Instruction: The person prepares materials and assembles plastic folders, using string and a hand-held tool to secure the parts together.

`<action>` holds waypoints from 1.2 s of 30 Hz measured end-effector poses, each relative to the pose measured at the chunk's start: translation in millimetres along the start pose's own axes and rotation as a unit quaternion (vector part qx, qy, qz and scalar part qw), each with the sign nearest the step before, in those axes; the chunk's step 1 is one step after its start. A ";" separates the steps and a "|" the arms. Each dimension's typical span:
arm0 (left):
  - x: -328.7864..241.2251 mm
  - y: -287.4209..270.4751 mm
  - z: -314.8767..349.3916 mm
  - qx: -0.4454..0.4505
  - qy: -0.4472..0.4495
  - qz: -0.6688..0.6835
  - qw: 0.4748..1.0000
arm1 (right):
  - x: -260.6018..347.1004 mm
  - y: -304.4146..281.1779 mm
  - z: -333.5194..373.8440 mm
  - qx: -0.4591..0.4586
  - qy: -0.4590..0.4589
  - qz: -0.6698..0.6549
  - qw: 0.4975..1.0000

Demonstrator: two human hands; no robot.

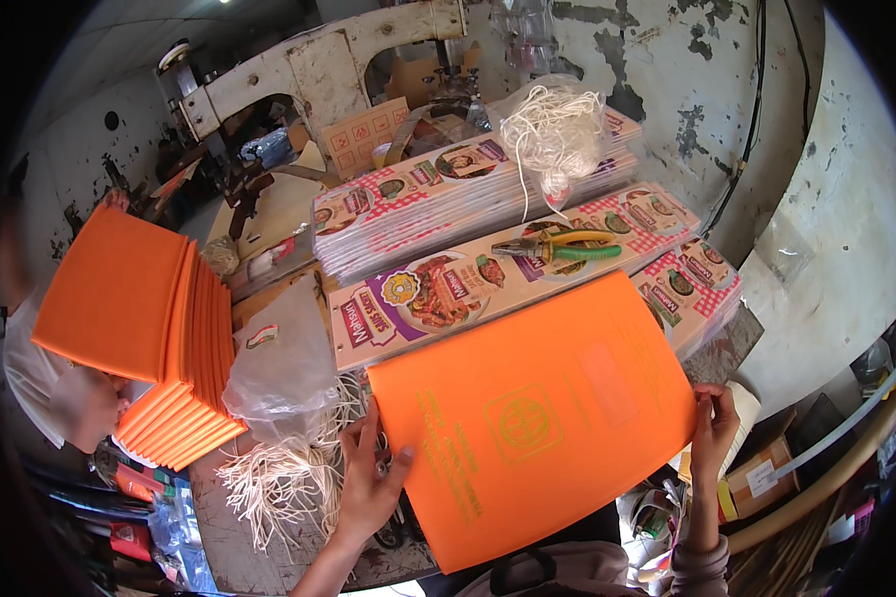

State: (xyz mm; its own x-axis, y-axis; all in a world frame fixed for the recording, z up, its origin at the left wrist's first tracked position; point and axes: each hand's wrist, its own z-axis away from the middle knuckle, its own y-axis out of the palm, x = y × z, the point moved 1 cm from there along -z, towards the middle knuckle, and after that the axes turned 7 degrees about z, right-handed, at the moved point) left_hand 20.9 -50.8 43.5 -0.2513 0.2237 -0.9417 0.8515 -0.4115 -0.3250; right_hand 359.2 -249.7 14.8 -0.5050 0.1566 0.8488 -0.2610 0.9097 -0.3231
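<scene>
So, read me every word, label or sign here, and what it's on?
I won't copy the print, only place it:
Orange folder: gold lettering, framed round emblem.
Food-picture cardboard: bold lettering, round badge.
Carton: red symbols, too small to read.
Plastic bag: small mark, too small.
Box: white label, too small.
</scene>
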 end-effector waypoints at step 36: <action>-40.7 -57.0 126.4 -0.364 0.089 0.474 0.797 | 129.7 79.5 -17.3 -0.040 -0.240 -0.187 0.952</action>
State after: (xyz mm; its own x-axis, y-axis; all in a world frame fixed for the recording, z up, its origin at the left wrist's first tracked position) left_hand -75.6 -148.1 89.3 0.6782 0.2648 -0.6856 0.6772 0.1373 0.7229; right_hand 287.2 -150.4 106.5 -0.7116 -0.3593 0.6038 -0.4425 0.8967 0.0122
